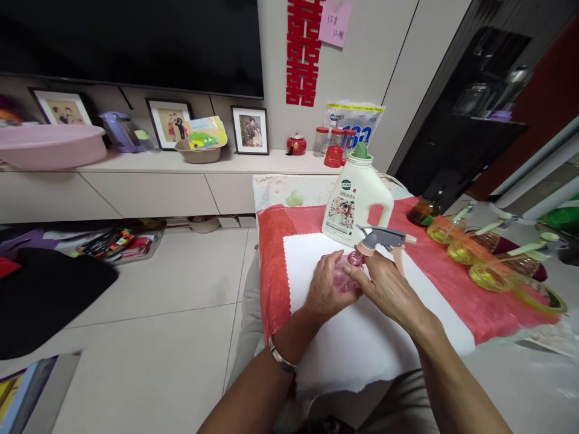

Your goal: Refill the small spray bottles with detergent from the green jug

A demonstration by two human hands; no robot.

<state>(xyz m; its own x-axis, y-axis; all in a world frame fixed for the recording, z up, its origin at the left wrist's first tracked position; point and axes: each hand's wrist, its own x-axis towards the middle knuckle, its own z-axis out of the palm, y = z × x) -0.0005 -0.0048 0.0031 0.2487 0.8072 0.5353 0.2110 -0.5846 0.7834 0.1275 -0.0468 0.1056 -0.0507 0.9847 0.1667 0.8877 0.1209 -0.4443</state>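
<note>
A small pink see-through bottle (344, 278) is over the white sheet (362, 337), with my left hand (324, 289) wrapped round its body. The fingers of my right hand (384, 280) are at the bottle's neck and at the grey and peach spray head (383, 238), which sits tilted just above the neck. Whether the spray head touches the neck is hard to tell. Right behind my hands stands a large pale green jug (355, 196) with a handle and a photo label.
A red cover (275, 259) lies under the sheet. Several spray bottles with yellow liquid and a dark amber bottle (424, 211) stand at the right. Along the wall, a cabinet (163, 193) holds framed photos, a pink basin (52, 146), jars and a red pot (296, 144).
</note>
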